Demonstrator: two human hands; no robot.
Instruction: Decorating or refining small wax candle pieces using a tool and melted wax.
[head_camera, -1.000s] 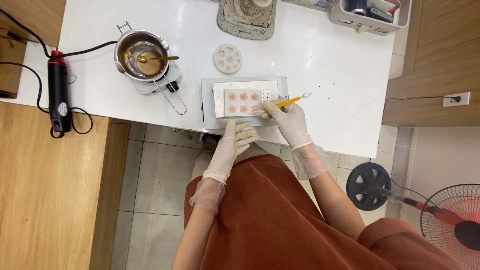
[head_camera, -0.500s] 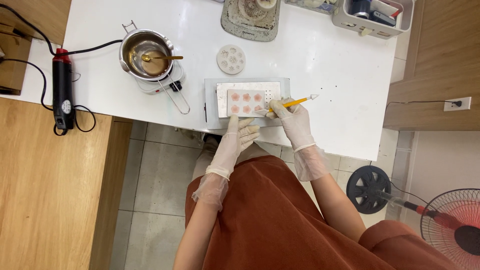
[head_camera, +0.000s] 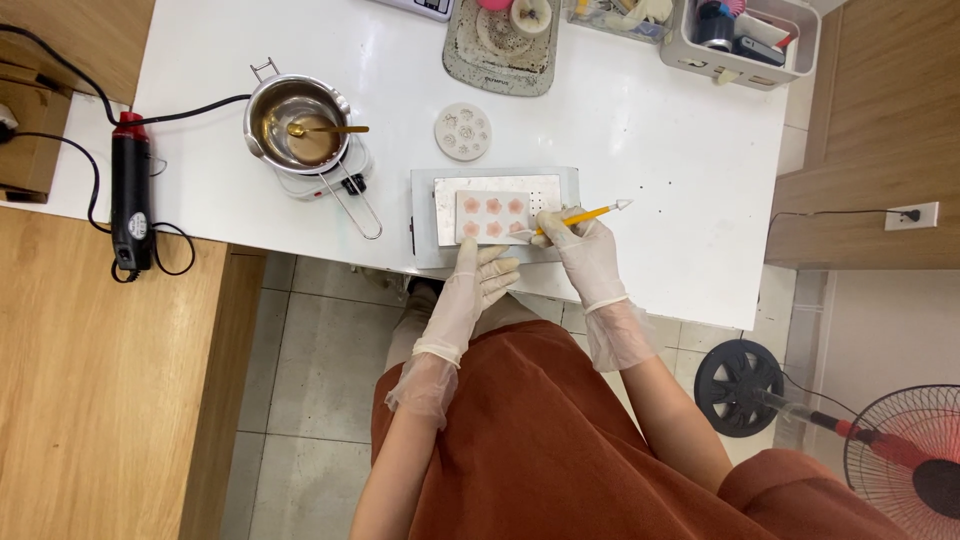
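Observation:
Both my hands wear clear gloves. My right hand (head_camera: 585, 250) grips a yellow pen-like tool (head_camera: 582, 214), its lower tip touching a white mould (head_camera: 492, 216) of pink flower shapes. That mould lies on a grey metal plate (head_camera: 494, 183) near the white table's front edge. My left hand (head_camera: 478, 285) rests its fingers on the front rim of the plate, just below the mould, holding nothing.
A steel pot (head_camera: 296, 128) with a gold spoon sits on a small burner to the left. A round white flower mould (head_camera: 463, 131) lies behind the plate. A black heat gun (head_camera: 130, 190) rests at the table's left end. Trays (head_camera: 739, 30) line the back; a fan (head_camera: 900, 470) stands on the floor.
The camera view has shifted slightly. My hands and the tool stay at the mould with almost no movement.

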